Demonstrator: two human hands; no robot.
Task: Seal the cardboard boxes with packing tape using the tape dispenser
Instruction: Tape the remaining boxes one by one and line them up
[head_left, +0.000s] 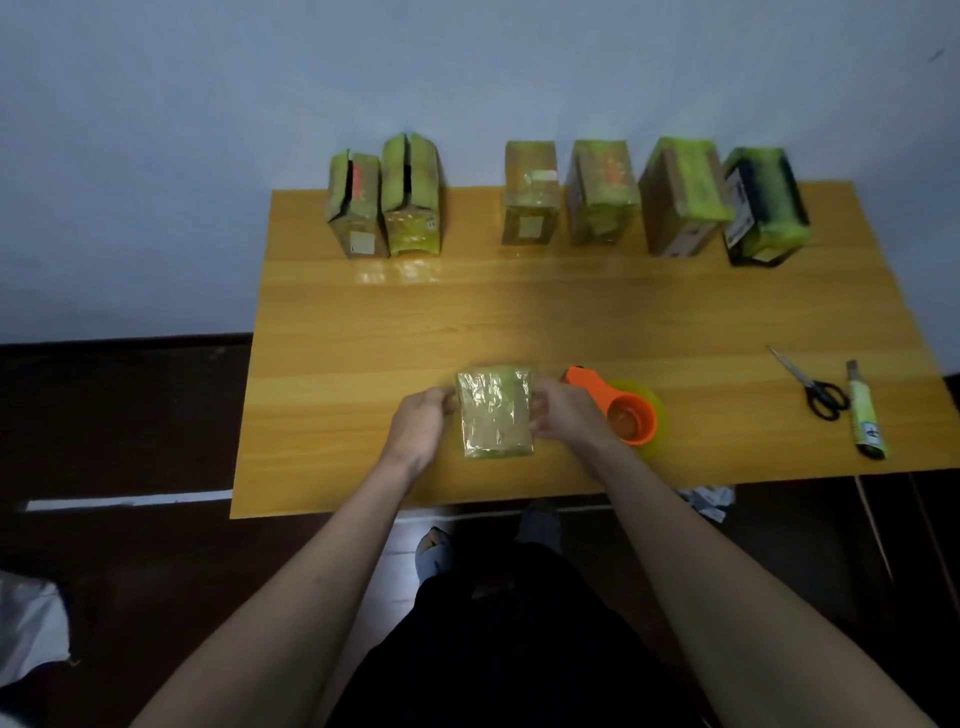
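A small cardboard box (495, 413) wrapped in shiny tape stands near the front of the wooden table (571, 312). My left hand (421, 423) grips its left side and my right hand (563, 415) grips its right side. Just right of my right hand lies the orange tape dispenser (626, 410) with a yellowish roll of tape. Along the table's back edge stand several more boxes: two with open top flaps at the left (384, 200) and several taped ones at the right (644, 197).
Black-handled scissors (815, 387) and a utility knife (865, 415) lie at the table's right front. A wall rises behind the table. Dark floor surrounds it, with crumpled paper (709, 499) under the right front edge and my feet (540, 525) below.
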